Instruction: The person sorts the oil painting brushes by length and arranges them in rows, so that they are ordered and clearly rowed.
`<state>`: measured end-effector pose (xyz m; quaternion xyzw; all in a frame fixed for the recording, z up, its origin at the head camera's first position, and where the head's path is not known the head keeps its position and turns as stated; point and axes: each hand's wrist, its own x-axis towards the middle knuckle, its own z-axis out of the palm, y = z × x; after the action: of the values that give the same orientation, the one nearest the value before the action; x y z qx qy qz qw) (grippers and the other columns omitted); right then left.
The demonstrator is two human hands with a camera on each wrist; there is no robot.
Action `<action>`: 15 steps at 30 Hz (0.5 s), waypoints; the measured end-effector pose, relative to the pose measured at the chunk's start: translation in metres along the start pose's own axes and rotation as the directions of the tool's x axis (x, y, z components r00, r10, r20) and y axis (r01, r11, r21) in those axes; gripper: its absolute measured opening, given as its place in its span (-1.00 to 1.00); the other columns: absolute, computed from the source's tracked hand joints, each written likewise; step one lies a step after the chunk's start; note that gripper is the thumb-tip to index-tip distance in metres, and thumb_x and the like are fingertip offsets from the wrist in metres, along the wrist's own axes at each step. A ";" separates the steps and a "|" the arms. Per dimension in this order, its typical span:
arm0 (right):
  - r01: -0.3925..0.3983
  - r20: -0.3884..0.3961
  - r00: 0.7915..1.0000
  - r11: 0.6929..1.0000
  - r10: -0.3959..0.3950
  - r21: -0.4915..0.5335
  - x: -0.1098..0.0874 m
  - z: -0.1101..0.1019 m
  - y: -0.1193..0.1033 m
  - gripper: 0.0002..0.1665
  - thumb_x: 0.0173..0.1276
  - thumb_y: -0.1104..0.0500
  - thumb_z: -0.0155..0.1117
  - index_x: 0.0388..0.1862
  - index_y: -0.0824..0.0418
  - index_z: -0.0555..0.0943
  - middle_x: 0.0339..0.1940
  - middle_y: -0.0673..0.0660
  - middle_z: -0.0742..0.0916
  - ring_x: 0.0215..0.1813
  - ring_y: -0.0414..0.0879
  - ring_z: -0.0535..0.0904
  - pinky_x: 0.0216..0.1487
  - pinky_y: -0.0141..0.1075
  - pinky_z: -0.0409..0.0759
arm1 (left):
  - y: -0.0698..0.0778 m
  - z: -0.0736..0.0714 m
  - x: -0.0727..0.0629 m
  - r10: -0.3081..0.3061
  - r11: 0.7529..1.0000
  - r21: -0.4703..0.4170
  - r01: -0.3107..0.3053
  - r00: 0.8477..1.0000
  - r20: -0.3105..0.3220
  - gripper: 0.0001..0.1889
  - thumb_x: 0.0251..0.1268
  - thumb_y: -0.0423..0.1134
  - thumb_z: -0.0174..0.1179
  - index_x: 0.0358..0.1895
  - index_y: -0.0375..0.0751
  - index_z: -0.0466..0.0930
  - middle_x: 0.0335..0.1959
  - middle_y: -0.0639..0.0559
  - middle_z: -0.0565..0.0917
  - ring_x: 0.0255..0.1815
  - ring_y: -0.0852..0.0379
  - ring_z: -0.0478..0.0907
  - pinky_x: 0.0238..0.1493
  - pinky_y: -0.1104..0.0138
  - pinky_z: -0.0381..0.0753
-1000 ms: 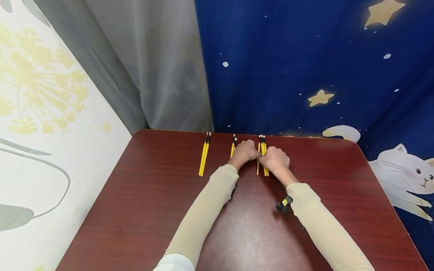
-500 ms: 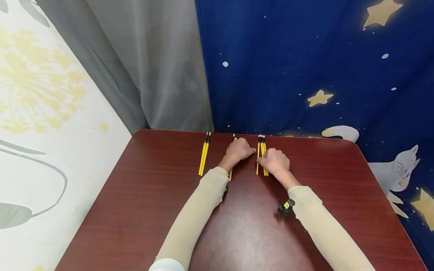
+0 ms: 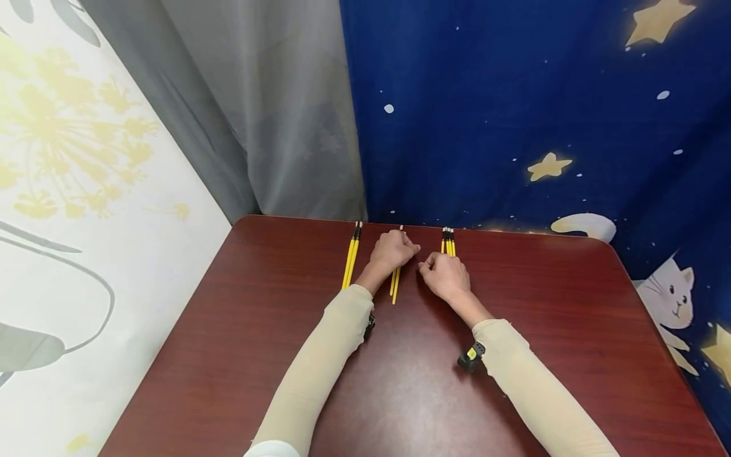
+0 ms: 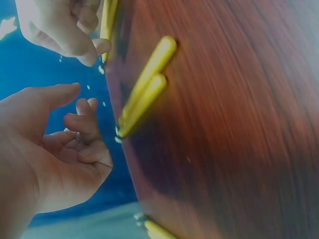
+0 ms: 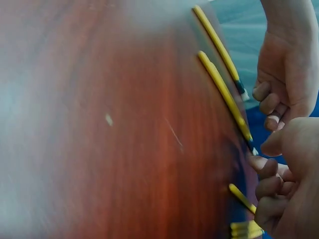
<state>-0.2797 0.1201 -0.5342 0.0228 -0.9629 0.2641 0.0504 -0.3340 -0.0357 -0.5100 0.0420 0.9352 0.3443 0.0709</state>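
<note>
Thin paintbrushes with yellow handles, black collars and white tips lie in three groups along the table's far edge. My left hand [image 3: 393,251] hovers over the middle pair of paintbrushes [image 3: 395,285], thumb apart from its loosely bent fingers, holding nothing in the left wrist view. My right hand [image 3: 445,275] is just left of and in front of the right group of paintbrushes [image 3: 448,244], hiding their lower handles. In the right wrist view its thumb and index finger stand slightly apart with nothing seen between them; one paintbrush [image 5: 241,197] of that group passes behind its fingers.
The left pair of paintbrushes [image 3: 351,257] lies beyond the left forearm, partly covered by it. Curtains, grey and blue with stars, hang right behind the dark red wooden table [image 3: 228,355]. A patterned white wall [image 3: 85,190] rises on the left.
My left hand has drawn left, away from the right group, over the middle pair. My right hand has left the brush it was touching and shifted left. The head view has turned slightly.
</note>
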 end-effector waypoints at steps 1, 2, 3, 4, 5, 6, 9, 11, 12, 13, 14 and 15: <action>0.011 -0.002 1.000 1.000 -0.011 0.012 0.000 0.003 -0.002 -0.73 0.44 -0.06 0.33 -0.42 0.03 0.72 -0.48 0.06 0.78 -0.28 0.16 0.75 -0.21 0.07 0.67 | -0.003 -0.002 0.000 -0.009 1.000 -0.009 0.009 1.000 0.002 -0.57 0.48 0.04 0.32 -0.54 -0.15 0.73 -0.71 0.13 0.50 -0.61 0.10 0.46 -0.57 0.33 0.32; 0.020 -0.004 1.000 0.999 -0.020 0.025 -0.001 0.007 -0.004 -0.76 0.43 -0.04 0.35 -0.40 0.03 0.73 -0.47 0.04 0.79 -0.29 0.13 0.75 -0.21 0.04 0.67 | -0.007 -0.004 0.000 -0.016 1.000 -0.011 0.016 1.000 0.000 -0.56 0.48 0.03 0.32 -0.58 -0.15 0.70 -0.73 0.13 0.45 -0.63 0.11 0.43 -0.59 0.34 0.29; 0.030 -0.003 1.000 0.999 -0.029 0.039 -0.001 0.010 -0.007 -0.78 0.43 -0.03 0.37 -0.38 0.04 0.74 -0.48 0.02 0.79 -0.30 0.10 0.74 -0.23 0.01 0.66 | -0.011 -0.006 0.000 -0.023 1.000 -0.013 0.023 1.000 0.000 -0.53 0.48 0.02 0.32 -0.62 -0.15 0.65 -0.75 0.13 0.41 -0.65 0.11 0.40 -0.60 0.34 0.25; 0.037 -0.002 0.999 0.998 -0.037 0.049 -0.001 0.012 -0.009 -0.78 0.42 -0.03 0.39 -0.38 0.04 0.74 -0.49 0.00 0.79 -0.33 0.06 0.73 -0.25 -0.03 0.65 | -0.014 -0.007 -0.001 -0.031 0.999 -0.009 0.031 1.000 0.000 -0.51 0.48 0.01 0.32 -0.67 -0.13 0.61 -0.76 0.13 0.38 -0.66 0.11 0.38 -0.61 0.34 0.23; 0.042 0.000 0.999 0.997 -0.042 0.058 -0.001 0.015 -0.011 -0.79 0.41 -0.02 0.41 -0.38 0.04 0.74 -0.50 -0.01 0.78 -0.35 0.03 0.72 -0.28 -0.07 0.63 | -0.017 -0.009 -0.001 -0.036 0.999 -0.004 0.036 0.999 -0.004 -0.50 0.48 0.00 0.33 -0.69 -0.11 0.59 -0.77 0.13 0.38 -0.66 0.11 0.38 -0.61 0.35 0.23; 0.047 0.000 0.999 0.997 -0.047 0.067 -0.001 0.017 -0.013 -0.78 0.41 -0.02 0.42 -0.38 0.05 0.74 -0.50 -0.01 0.78 -0.37 0.02 0.70 -0.29 -0.09 0.61 | -0.020 -0.010 -0.001 -0.041 0.999 0.002 0.041 0.999 -0.006 -0.48 0.47 0.00 0.33 -0.72 -0.09 0.56 -0.78 0.14 0.37 -0.67 0.11 0.38 -0.61 0.35 0.24; 0.048 0.002 0.999 0.996 -0.048 0.076 0.000 0.021 -0.021 -0.76 0.40 -0.03 0.46 -0.41 0.06 0.74 -0.48 0.01 0.79 -0.37 0.03 0.70 -0.29 -0.11 0.61 | -0.026 -0.011 0.000 -0.055 0.997 0.051 0.056 0.998 -0.012 -0.45 0.46 0.00 0.34 -0.76 -0.05 0.46 -0.78 0.13 0.34 -0.66 0.11 0.38 -0.58 0.34 0.27; 0.039 0.012 0.999 0.997 -0.039 0.064 0.001 0.024 -0.025 -0.75 0.39 -0.04 0.46 -0.42 0.05 0.73 -0.45 0.01 0.80 -0.36 0.04 0.70 -0.26 -0.10 0.62 | -0.029 -0.011 0.002 -0.069 0.994 0.081 0.069 0.998 -0.004 -0.44 0.45 -0.01 0.35 -0.76 -0.07 0.43 -0.78 0.11 0.33 -0.66 0.08 0.39 -0.56 0.32 0.31; 0.035 0.016 0.999 0.998 -0.036 0.059 0.001 0.025 -0.027 -0.76 0.38 -0.04 0.46 -0.42 0.04 0.73 -0.44 0.02 0.80 -0.36 0.04 0.70 -0.27 -0.09 0.62 | -0.034 -0.009 0.006 -0.071 0.993 0.093 0.071 0.997 0.002 -0.44 0.44 0.00 0.35 -0.76 -0.06 0.42 -0.78 0.10 0.32 -0.66 0.07 0.39 -0.55 0.31 0.32; 0.029 0.019 0.999 0.998 -0.030 0.049 0.002 0.026 -0.028 -0.76 0.38 -0.04 0.46 -0.43 0.03 0.72 -0.43 0.02 0.80 -0.36 0.04 0.70 -0.28 -0.10 0.62 | -0.035 -0.010 0.008 -0.076 0.992 0.102 0.074 0.997 0.013 -0.45 0.43 -0.01 0.36 -0.75 -0.06 0.42 -0.77 0.10 0.33 -0.65 0.06 0.40 -0.53 0.29 0.34; 0.023 0.023 0.999 0.999 -0.024 0.042 0.002 0.027 -0.029 -0.76 0.37 -0.05 0.45 -0.43 0.03 0.72 -0.42 0.02 0.80 -0.37 0.04 0.69 -0.30 -0.10 0.61 | -0.038 -0.007 0.012 -0.075 0.991 0.114 0.073 0.997 0.018 -0.46 0.42 -0.01 0.36 -0.75 -0.05 0.42 -0.77 0.09 0.33 -0.64 0.05 0.41 -0.52 0.28 0.36; 0.019 0.027 0.999 0.999 -0.020 0.037 0.003 0.029 -0.029 -0.76 0.37 -0.05 0.44 -0.43 0.02 0.71 -0.43 0.03 0.79 -0.39 0.03 0.68 -0.33 -0.12 0.59 | -0.041 -0.005 0.016 -0.073 0.990 0.123 0.070 0.997 0.022 -0.47 0.41 -0.03 0.37 -0.75 -0.05 0.44 -0.77 0.09 0.35 -0.64 0.04 0.41 -0.51 0.27 0.37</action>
<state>-0.2826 0.0802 -0.5434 0.0369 -0.9582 0.2809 0.0394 -0.3520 -0.0682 -0.5346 0.0171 0.9544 0.2831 0.0929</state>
